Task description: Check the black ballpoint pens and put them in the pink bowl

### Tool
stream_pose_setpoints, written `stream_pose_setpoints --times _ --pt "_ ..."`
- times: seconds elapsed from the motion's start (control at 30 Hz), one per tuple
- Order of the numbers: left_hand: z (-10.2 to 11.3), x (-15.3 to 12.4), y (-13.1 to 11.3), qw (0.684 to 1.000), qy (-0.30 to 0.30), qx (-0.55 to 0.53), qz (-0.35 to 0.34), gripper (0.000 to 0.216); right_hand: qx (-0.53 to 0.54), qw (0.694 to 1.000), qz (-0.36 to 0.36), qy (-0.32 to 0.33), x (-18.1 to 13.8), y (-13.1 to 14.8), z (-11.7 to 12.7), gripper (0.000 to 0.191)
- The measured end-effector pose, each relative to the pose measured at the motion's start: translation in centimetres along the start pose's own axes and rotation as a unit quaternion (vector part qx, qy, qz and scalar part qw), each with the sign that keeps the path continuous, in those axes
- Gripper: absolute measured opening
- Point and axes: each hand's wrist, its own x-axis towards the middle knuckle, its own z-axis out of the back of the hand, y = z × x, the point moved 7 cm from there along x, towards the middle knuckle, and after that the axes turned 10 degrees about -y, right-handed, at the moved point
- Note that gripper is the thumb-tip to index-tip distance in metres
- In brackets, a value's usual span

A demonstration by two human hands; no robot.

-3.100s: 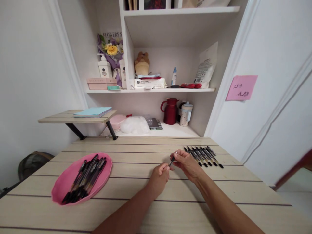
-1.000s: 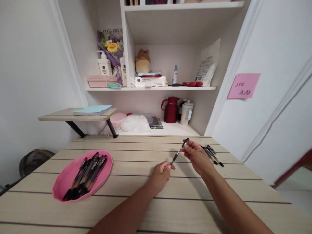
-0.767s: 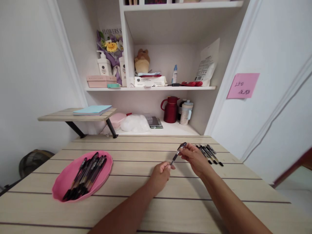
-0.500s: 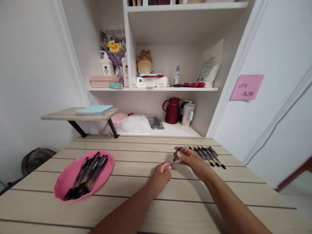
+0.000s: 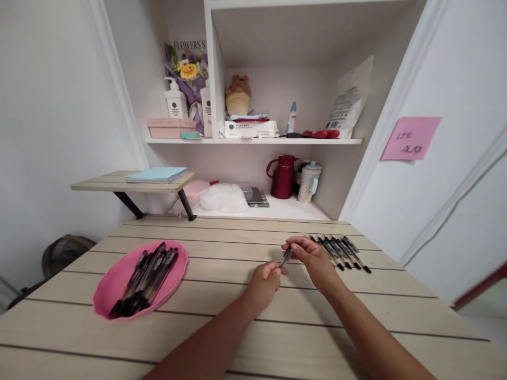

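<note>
Head view: left hand (image 5: 264, 278) and right hand (image 5: 316, 259) both pinch one black pen (image 5: 285, 257) over mid-table, fingers closed on it. Bare table (image 5: 222, 338) near edge; pen row (image 5: 341, 252) just right, pink tray (image 5: 103, 296) well left. Bouquet wrap (image 5: 190, 45) reads "FLOWERS"; pink note (image 5: 411, 138) "250".

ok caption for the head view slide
Left hand and right hand hold one black pen over a wooden table, between a pink tray of pens and a row of pens.
</note>
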Motion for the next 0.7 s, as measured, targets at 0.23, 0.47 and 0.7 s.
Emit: stream_pose_setpoints --times 0.23,0.47,0.7 --pt "0.2 0.1 0.1 0.999 -0.019 0.021 -0.016 0.03 0.008 1.0 0.001 -0.02 -0.1 -0.3 -0.1 0.028" --pt "0.1 -0.1 -0.5 0.999 -0.019 0.022 -0.026 0.029 -0.004 0.999 -0.016 -0.031 -0.2 -0.2 -0.2 0.037" --pt "0.4 -0.8 -1.7 0.998 -0.034 -0.033 0.033 0.034 -0.06 0.99 -0.024 -0.123 0.1 1.7 3.1 0.042"
